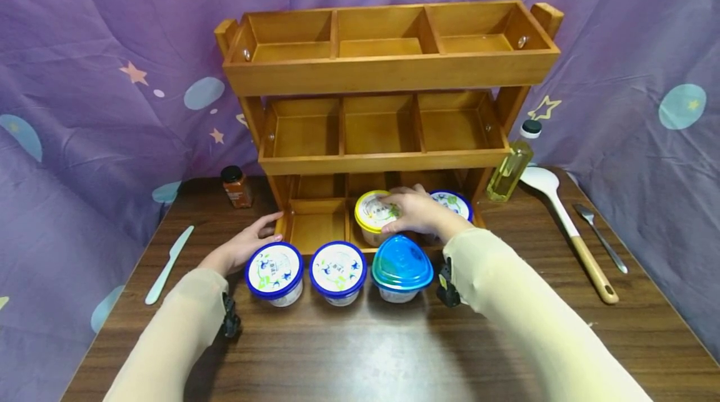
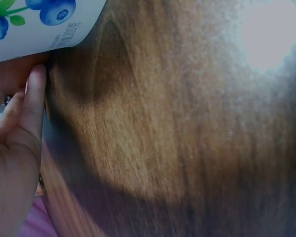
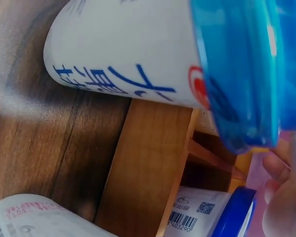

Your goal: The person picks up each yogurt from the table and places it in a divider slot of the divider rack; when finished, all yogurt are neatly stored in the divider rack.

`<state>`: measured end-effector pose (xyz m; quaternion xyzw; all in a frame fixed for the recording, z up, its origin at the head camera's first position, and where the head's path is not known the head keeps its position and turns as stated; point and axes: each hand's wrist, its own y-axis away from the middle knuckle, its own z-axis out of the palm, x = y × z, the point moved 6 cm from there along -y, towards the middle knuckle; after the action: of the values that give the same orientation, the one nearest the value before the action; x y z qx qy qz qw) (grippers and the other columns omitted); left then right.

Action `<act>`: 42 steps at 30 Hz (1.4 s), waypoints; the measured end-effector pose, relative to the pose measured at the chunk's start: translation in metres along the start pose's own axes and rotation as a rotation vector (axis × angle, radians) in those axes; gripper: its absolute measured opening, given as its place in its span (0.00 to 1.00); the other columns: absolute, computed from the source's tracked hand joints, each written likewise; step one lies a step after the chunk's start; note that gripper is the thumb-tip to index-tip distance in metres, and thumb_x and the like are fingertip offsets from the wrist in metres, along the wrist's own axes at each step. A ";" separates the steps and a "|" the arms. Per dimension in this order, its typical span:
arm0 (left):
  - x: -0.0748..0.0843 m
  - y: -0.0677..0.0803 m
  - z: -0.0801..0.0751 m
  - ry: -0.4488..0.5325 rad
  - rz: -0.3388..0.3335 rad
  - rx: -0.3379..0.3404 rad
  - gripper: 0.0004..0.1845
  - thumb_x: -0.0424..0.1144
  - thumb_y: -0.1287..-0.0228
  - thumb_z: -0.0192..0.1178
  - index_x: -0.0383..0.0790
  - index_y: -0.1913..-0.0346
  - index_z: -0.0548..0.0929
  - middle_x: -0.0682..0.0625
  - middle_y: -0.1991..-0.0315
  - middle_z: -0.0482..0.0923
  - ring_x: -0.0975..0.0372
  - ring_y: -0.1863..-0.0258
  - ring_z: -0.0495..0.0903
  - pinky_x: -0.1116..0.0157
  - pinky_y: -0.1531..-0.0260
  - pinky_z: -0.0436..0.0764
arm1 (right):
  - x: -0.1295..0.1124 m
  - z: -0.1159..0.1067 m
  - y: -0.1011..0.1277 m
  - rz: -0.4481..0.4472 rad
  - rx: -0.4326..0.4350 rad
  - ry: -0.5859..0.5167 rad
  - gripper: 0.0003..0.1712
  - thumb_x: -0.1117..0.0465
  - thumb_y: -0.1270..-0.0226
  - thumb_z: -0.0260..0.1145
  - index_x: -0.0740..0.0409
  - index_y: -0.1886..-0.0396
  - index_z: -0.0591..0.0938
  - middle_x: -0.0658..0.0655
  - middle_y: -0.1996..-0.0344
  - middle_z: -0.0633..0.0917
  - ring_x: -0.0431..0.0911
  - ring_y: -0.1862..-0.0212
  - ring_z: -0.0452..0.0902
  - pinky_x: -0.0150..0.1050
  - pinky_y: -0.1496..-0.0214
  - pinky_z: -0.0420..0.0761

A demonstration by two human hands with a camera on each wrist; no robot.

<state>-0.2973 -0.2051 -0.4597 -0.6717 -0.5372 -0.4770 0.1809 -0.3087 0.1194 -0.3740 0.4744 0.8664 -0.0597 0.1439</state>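
Gripping the yellow tub (image 1: 372, 211) with the right hand (image 1: 419, 211), bottom middle of the rack (image 1: 388, 80); left hand (image 1: 245, 247) is kinda spread, fingers touching the rack's left end, left of the tub.

The table (image 1: 349, 352) carries 3 tubs (image 1: 338, 269) — and cutlery (image 1: 169, 262).

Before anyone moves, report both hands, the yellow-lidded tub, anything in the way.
Right hand gripping yellow-lidded tub, bottom shelf, middle section. Left hand holding nothing, at shelf's left end. Turquoise-lidded tub close in front.
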 end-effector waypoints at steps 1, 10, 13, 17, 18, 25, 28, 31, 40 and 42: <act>0.000 0.000 0.000 0.000 -0.001 0.000 0.36 0.50 0.32 0.54 0.48 0.26 0.51 0.30 0.33 0.55 0.43 0.33 0.55 0.45 0.39 0.58 | 0.000 0.000 0.000 -0.002 0.000 -0.002 0.39 0.43 0.50 0.72 0.60 0.41 0.77 0.68 0.40 0.72 0.61 0.37 0.62 0.58 0.37 0.55; -0.001 -0.002 0.001 0.014 0.004 -0.008 0.37 0.50 0.32 0.54 0.47 0.26 0.50 0.30 0.32 0.54 0.42 0.33 0.55 0.45 0.39 0.59 | 0.008 -0.004 0.009 0.036 0.026 -0.069 0.41 0.43 0.50 0.73 0.59 0.39 0.75 0.67 0.37 0.69 0.66 0.37 0.59 0.59 0.37 0.58; -0.001 -0.001 0.000 0.016 -0.002 -0.012 0.37 0.50 0.32 0.54 0.47 0.26 0.50 0.30 0.32 0.53 0.42 0.33 0.54 0.44 0.39 0.57 | 0.009 -0.007 0.013 0.010 0.037 -0.070 0.41 0.44 0.49 0.73 0.60 0.39 0.74 0.66 0.37 0.69 0.65 0.37 0.60 0.58 0.38 0.59; -0.002 0.000 0.001 0.014 -0.024 -0.020 0.37 0.52 0.32 0.53 0.49 0.26 0.49 0.31 0.31 0.53 0.42 0.33 0.54 0.44 0.38 0.56 | 0.009 -0.012 0.023 -0.043 0.062 -0.070 0.40 0.45 0.49 0.73 0.60 0.40 0.75 0.66 0.39 0.71 0.65 0.40 0.62 0.58 0.40 0.62; -0.002 0.000 0.001 0.011 -0.026 -0.023 0.38 0.52 0.32 0.53 0.49 0.26 0.49 0.31 0.31 0.53 0.42 0.33 0.54 0.44 0.38 0.56 | 0.009 -0.014 0.026 -0.063 0.072 -0.067 0.39 0.45 0.49 0.73 0.60 0.40 0.75 0.66 0.39 0.71 0.64 0.40 0.63 0.58 0.41 0.63; -0.001 0.001 0.001 0.014 -0.041 -0.014 0.37 0.52 0.33 0.53 0.52 0.26 0.50 0.32 0.31 0.53 0.43 0.33 0.54 0.44 0.38 0.56 | 0.018 -0.023 0.050 -0.095 0.117 -0.064 0.37 0.47 0.47 0.72 0.62 0.41 0.75 0.65 0.41 0.73 0.61 0.41 0.65 0.55 0.43 0.64; -0.002 0.000 0.000 0.006 -0.038 -0.014 0.38 0.53 0.33 0.53 0.51 0.26 0.49 0.32 0.31 0.52 0.42 0.32 0.54 0.44 0.39 0.57 | 0.026 -0.025 0.059 -0.088 0.133 -0.071 0.36 0.48 0.45 0.71 0.62 0.41 0.75 0.65 0.41 0.73 0.60 0.41 0.65 0.54 0.43 0.64; -0.002 -0.001 0.001 0.008 -0.035 -0.013 0.38 0.52 0.33 0.53 0.50 0.26 0.49 0.32 0.31 0.52 0.42 0.32 0.54 0.43 0.39 0.57 | 0.034 -0.026 0.067 -0.071 0.142 -0.087 0.35 0.49 0.45 0.71 0.61 0.41 0.75 0.65 0.41 0.73 0.60 0.42 0.65 0.54 0.43 0.64; 0.005 0.004 0.001 0.018 -0.018 -0.010 0.37 0.49 0.32 0.53 0.47 0.26 0.49 0.30 0.32 0.53 0.41 0.33 0.54 0.44 0.39 0.58 | 0.054 -0.028 0.096 -0.053 0.144 -0.111 0.34 0.49 0.44 0.71 0.60 0.40 0.74 0.65 0.41 0.73 0.63 0.40 0.63 0.57 0.42 0.63; 0.000 0.000 0.001 0.009 -0.018 -0.009 0.38 0.51 0.32 0.53 0.49 0.26 0.49 0.30 0.31 0.53 0.42 0.33 0.54 0.44 0.39 0.58 | 0.056 -0.028 0.103 -0.062 0.152 -0.108 0.34 0.49 0.45 0.71 0.60 0.40 0.74 0.64 0.41 0.74 0.62 0.39 0.63 0.57 0.41 0.62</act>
<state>-0.2967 -0.2046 -0.4597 -0.6655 -0.5402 -0.4841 0.1758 -0.2564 0.2276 -0.3608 0.4529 0.8647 -0.1552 0.1520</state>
